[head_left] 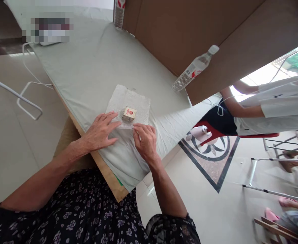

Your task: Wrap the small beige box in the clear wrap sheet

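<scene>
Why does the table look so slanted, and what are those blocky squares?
Head view: the wide, tilted lens slants the table; blocky patches blur out spots at top left and far right; daylight glares white at right; the box, left hand and right hand look sharp.

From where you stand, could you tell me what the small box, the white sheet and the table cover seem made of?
The small box looks like printed cardboard: matt tan faces, crisp edges. The white sheet seems tissue paper or thin foam, dimpled, crinkled; unclear which. The table cover looks like matt cloth, creased.
</scene>
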Demonstrator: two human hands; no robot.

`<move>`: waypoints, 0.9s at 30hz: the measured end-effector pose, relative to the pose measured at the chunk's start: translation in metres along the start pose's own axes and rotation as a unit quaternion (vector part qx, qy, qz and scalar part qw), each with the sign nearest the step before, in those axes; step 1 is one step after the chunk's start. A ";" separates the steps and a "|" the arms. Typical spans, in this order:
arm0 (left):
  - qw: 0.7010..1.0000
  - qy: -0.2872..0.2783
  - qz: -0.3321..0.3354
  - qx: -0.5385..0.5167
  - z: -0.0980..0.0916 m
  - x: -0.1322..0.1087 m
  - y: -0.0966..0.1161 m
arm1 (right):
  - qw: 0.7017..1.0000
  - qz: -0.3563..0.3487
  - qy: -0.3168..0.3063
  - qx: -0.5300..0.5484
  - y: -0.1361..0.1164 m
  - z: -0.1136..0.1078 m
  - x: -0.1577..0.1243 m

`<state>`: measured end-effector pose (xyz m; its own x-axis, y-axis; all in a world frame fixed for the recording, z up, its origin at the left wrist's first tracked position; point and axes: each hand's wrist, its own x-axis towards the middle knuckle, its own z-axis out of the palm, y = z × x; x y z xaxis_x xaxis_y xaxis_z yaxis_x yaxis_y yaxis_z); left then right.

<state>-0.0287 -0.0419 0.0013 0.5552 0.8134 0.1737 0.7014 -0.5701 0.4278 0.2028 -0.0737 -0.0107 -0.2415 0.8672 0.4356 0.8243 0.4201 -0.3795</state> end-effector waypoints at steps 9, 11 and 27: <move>0.955 0.117 -0.138 -0.235 -0.002 0.067 0.002 | 0.972 0.130 0.037 0.191 0.026 -0.005 0.053; 0.941 0.113 -0.169 -0.272 0.000 0.078 0.000 | 0.949 0.164 0.033 0.267 0.036 0.003 0.065; 0.922 0.112 -0.198 -0.313 0.010 0.071 0.005 | 0.966 0.181 0.094 0.159 0.033 0.006 0.045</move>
<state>0.0191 0.0121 0.0067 0.1558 0.9869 0.0420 0.3952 -0.1013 0.9130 0.2164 -0.0195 -0.0085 0.1557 0.9210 0.3570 0.6315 0.1851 -0.7530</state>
